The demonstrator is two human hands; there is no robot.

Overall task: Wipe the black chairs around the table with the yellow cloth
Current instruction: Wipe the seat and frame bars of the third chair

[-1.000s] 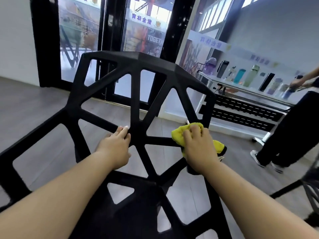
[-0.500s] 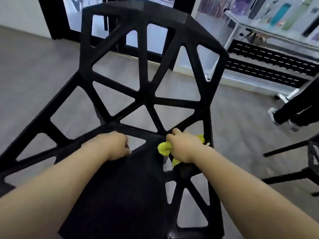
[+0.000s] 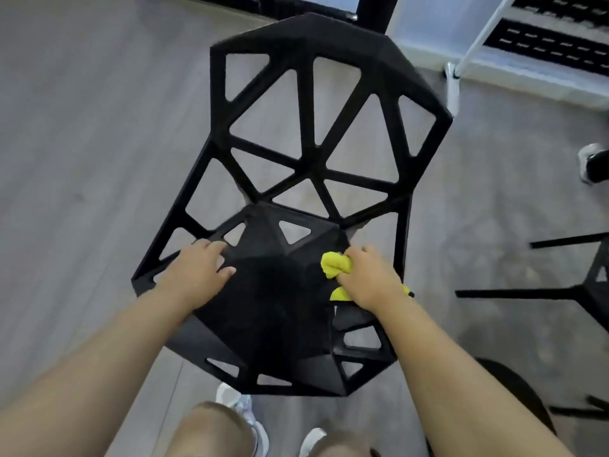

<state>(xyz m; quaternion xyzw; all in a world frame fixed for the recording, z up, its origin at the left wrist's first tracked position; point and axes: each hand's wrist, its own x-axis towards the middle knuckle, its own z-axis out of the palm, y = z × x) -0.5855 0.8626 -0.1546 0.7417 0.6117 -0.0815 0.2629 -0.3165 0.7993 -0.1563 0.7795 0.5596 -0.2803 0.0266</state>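
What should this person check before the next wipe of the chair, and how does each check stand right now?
1. Cloth gripped: the right hand holds the yellow cloth bunched. Ok.
2. Cloth on the surface: it presses on the right side of the seat of the black chair. Ok.
3. Chair steadied: the left hand rests on the seat's left side. Ok.
4. Path free: nothing else lies on the seat. Ok.
5. Dust left on the seat: the surface is too dark to judge. Cannot tell.
6. Room to the right: the second chair stands apart. Ok.
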